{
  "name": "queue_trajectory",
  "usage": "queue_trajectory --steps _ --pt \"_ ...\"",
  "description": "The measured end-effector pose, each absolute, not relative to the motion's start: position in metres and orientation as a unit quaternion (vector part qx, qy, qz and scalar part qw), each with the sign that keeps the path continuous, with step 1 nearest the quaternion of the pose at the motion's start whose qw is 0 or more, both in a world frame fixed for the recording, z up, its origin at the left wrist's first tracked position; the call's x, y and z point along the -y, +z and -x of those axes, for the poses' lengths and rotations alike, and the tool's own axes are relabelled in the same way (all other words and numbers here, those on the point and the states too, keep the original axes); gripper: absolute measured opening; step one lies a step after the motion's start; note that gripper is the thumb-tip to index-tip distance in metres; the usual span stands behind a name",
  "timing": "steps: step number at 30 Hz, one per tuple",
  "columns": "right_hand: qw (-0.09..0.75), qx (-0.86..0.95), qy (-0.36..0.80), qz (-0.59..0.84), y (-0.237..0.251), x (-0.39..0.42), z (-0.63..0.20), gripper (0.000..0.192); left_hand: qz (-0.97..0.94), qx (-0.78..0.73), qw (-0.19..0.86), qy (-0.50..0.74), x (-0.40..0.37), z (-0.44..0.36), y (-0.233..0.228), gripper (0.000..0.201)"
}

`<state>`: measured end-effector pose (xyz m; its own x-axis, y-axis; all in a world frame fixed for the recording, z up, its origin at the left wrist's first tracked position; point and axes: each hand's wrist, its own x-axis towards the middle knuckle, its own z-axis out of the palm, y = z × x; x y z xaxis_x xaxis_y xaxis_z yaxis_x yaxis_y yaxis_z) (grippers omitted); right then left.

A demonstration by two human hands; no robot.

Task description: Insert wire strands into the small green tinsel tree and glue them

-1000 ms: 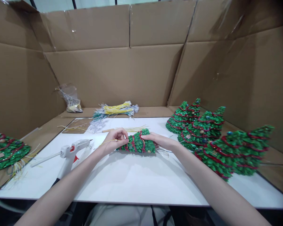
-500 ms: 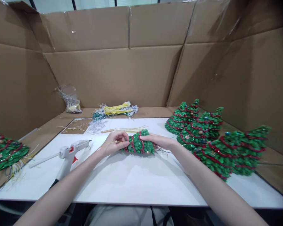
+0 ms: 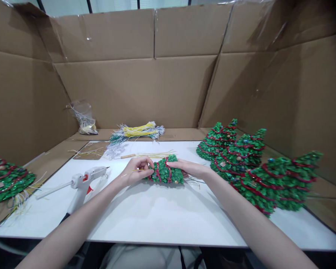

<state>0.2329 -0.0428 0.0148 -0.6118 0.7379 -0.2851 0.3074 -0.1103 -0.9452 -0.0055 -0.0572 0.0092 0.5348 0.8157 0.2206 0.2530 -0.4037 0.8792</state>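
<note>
Sitting inside cardboard walls (image 3: 145,89), w/ white desk (image 3: 156,216) carrying the work. Judging by piles: three finished trees (image 3: 249,164) lying on their sides at desk's right edge, overlapping each other, red garland + small ornaments already on; one more tree (image 3: 5,179) lying well apart at far left, off the white board. So roughly four done, one in hand.

Lying on its side mid-desk, the small tree (image 3: 165,172), red garland wound on already. Right hand (image 3: 189,168) resting flat over its top/right end, pinning it down, fingers loosely spread. Left hand (image 3: 136,171) pinching a thin yellow wire (image 3: 138,170) at the tree's left end, fingertips closed narrow on it; looking like wire going in or being twisted — can't tell which.

Glue gun (image 3: 84,181) standing near left forearm, not touched. Supply left: bundle of yellow + silver wires (image 3: 137,131) at back edge, loose strands (image 3: 154,154) just behind the tree, clear bag (image 3: 82,116) in back-left corner. Plenty of stock, so more trees prob. to go.
</note>
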Motion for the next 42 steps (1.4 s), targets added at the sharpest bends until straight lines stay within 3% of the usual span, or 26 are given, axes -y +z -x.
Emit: queue_trajectory --steps 9,15,28,42 --pt "0.171 0.616 0.685 0.349 0.013 0.036 -0.241 0.048 -0.757 -0.337 0.427 0.362 0.060 0.012 0.021 0.016" --pt "0.180 0.607 0.699 0.332 0.009 0.032 -0.248 0.038 -0.778 -0.342 0.402 0.340 0.059 0.007 0.012 0.014" --pt "0.151 0.679 0.616 0.371 0.014 0.035 -0.247 0.013 -0.792 -0.327 0.379 0.350 0.059 0.011 0.017 0.015" --pt "0.147 0.713 0.567 0.386 0.021 0.038 -0.249 0.014 -0.798 -0.345 0.383 0.312 0.060 0.007 0.014 0.015"
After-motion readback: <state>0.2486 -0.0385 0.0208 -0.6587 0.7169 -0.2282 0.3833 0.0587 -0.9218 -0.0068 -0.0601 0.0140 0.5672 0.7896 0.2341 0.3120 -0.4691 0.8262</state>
